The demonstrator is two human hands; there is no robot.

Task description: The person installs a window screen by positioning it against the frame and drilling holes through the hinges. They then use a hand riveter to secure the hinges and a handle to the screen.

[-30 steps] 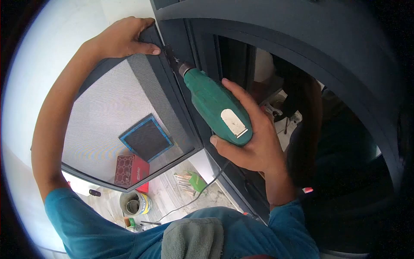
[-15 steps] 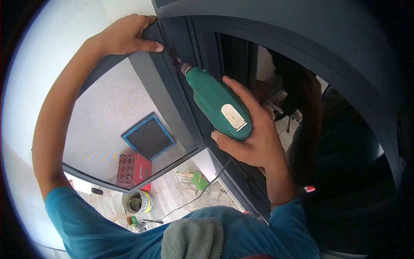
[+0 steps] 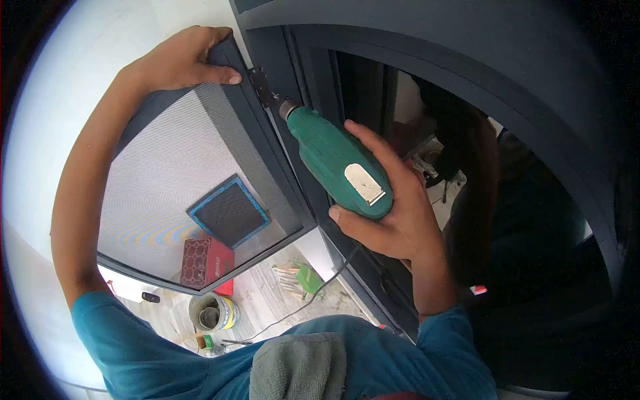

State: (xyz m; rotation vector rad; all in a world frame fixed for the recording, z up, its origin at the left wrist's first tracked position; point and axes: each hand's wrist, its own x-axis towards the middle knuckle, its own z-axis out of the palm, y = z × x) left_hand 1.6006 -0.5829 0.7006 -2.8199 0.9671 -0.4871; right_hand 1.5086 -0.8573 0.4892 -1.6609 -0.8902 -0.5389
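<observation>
My right hand (image 3: 407, 213) is wrapped around the body of a green corded power drill (image 3: 327, 150). The drill's metal chuck points up and left, toward a dark hinge (image 3: 259, 81) at the gap between a mesh screen panel (image 3: 263, 143) and the dark fixed frame (image 3: 277, 53). At the panel's upper corner, my left hand (image 3: 190, 61) is closed over the edge, its thumb resting on the near face. The front of the drill hides part of the hinge area.
Dark glass (image 3: 533, 220) within the frame lies to the right. Below are a red box (image 3: 212, 260), a blue-edged dark panel (image 3: 230, 210) seen through the mesh, a bucket (image 3: 233, 313) and a green packet (image 3: 308, 279). The drill's cord (image 3: 303, 307) trails across the floor.
My left hand and the screen panel's upper edge have shifted slightly left, away from the fixed frame. The gap is wider and more of the hinge shows. The drill has barely moved.
</observation>
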